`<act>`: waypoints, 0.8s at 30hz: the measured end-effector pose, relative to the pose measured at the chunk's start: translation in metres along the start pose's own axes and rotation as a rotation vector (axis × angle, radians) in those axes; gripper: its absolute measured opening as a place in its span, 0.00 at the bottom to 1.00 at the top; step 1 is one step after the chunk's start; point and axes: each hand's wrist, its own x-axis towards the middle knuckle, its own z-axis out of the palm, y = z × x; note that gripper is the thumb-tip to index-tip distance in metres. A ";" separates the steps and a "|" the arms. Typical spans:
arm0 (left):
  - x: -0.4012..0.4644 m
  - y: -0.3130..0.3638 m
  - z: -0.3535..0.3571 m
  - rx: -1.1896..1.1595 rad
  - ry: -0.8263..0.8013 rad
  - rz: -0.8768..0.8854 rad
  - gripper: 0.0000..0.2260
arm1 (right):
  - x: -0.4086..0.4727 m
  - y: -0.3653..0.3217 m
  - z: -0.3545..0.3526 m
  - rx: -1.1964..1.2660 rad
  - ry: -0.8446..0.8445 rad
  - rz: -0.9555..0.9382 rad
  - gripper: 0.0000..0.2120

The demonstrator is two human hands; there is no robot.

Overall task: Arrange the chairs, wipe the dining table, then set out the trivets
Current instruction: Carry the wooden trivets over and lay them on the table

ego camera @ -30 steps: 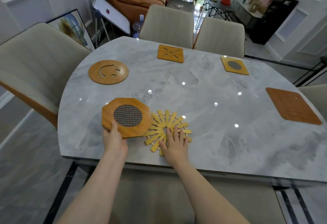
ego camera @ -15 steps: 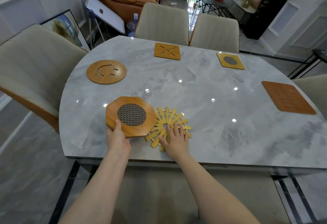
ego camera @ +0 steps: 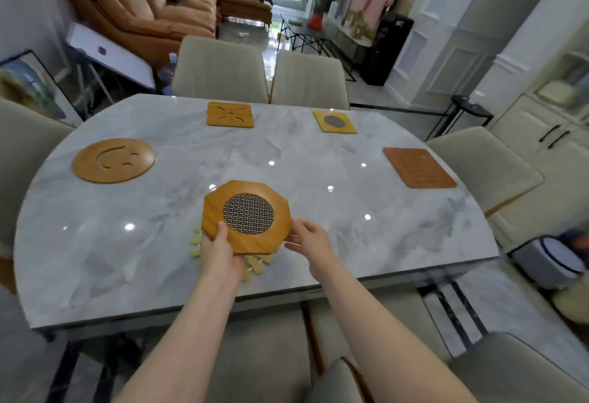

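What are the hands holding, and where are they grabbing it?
The octagonal trivet: left hand grips its near-left edge, thumb on top; right hand touches its right edge.

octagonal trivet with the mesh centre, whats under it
The yellow slatted trivet lies under the octagonal trivet, only a few slat ends poking out at its left and near edges. Its middle is covered. The left hand grips the octagon's near edge.

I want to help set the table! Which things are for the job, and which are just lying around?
For the job: octagonal trivet, slatted trivet, smiley trivet, three square trivets, table, chairs.
Lying around: sofa, framed picture, black side table.
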 end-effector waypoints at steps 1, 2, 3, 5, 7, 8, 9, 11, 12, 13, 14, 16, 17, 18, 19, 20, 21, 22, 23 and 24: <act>-0.005 -0.007 0.010 0.000 -0.013 -0.002 0.16 | -0.002 -0.004 -0.012 0.018 0.017 0.003 0.09; -0.011 -0.016 0.021 0.016 -0.024 -0.005 0.16 | -0.004 -0.008 -0.026 0.037 0.035 0.006 0.10; -0.018 -0.026 0.032 0.034 -0.036 -0.009 0.17 | -0.007 -0.011 -0.043 0.054 0.055 0.003 0.12; -0.033 -0.050 0.054 0.069 -0.073 -0.013 0.17 | -0.013 -0.016 -0.079 0.074 0.094 0.002 0.12; -0.047 -0.074 0.075 0.092 -0.108 -0.016 0.16 | -0.017 -0.018 -0.115 0.093 0.121 0.014 0.12; -0.053 -0.085 0.084 0.094 -0.119 -0.017 0.16 | -0.018 -0.018 -0.132 0.104 0.125 0.025 0.13; -0.062 -0.100 0.096 0.094 -0.135 -0.026 0.15 | -0.020 -0.018 -0.153 0.108 0.128 0.036 0.14; -0.078 -0.131 0.118 0.084 -0.164 -0.050 0.15 | -0.021 -0.018 -0.196 0.116 0.136 0.052 0.15; -0.086 -0.143 0.126 0.074 -0.184 -0.062 0.15 | -0.022 -0.018 -0.213 0.125 0.143 0.061 0.15; -0.097 -0.166 0.139 0.061 -0.192 -0.075 0.14 | -0.022 -0.017 -0.242 0.129 0.141 0.062 0.16; -0.104 -0.184 0.149 0.051 -0.195 -0.083 0.13 | -0.023 -0.016 -0.264 0.132 0.135 0.059 0.17; -0.115 -0.210 0.165 0.035 -0.186 -0.101 0.14 | -0.025 -0.015 -0.298 0.143 0.127 0.059 0.18; -0.121 -0.228 0.175 0.027 -0.176 -0.116 0.14 | -0.026 -0.015 -0.319 0.144 0.116 0.064 0.18; -0.125 -0.241 0.183 0.025 -0.163 -0.126 0.14 | -0.027 -0.016 -0.334 0.143 0.103 0.067 0.18; -0.127 -0.250 0.188 0.038 -0.164 -0.133 0.13 | -0.028 -0.018 -0.346 0.150 0.099 0.077 0.18; -0.129 -0.259 0.195 0.045 -0.165 -0.141 0.14 | -0.027 -0.020 -0.358 0.160 0.094 0.083 0.18; -0.127 -0.267 0.198 0.060 -0.161 -0.148 0.15 | -0.025 -0.021 -0.366 0.172 0.089 0.086 0.18; -0.123 -0.274 0.201 0.074 -0.155 -0.149 0.17 | -0.021 -0.021 -0.372 0.186 0.086 0.093 0.18; -0.120 -0.281 0.204 0.100 -0.131 -0.139 0.18 | -0.017 -0.020 -0.378 0.201 0.080 0.101 0.19; -0.117 -0.285 0.206 0.120 -0.098 -0.130 0.21 | -0.012 -0.018 -0.381 0.216 0.085 0.105 0.19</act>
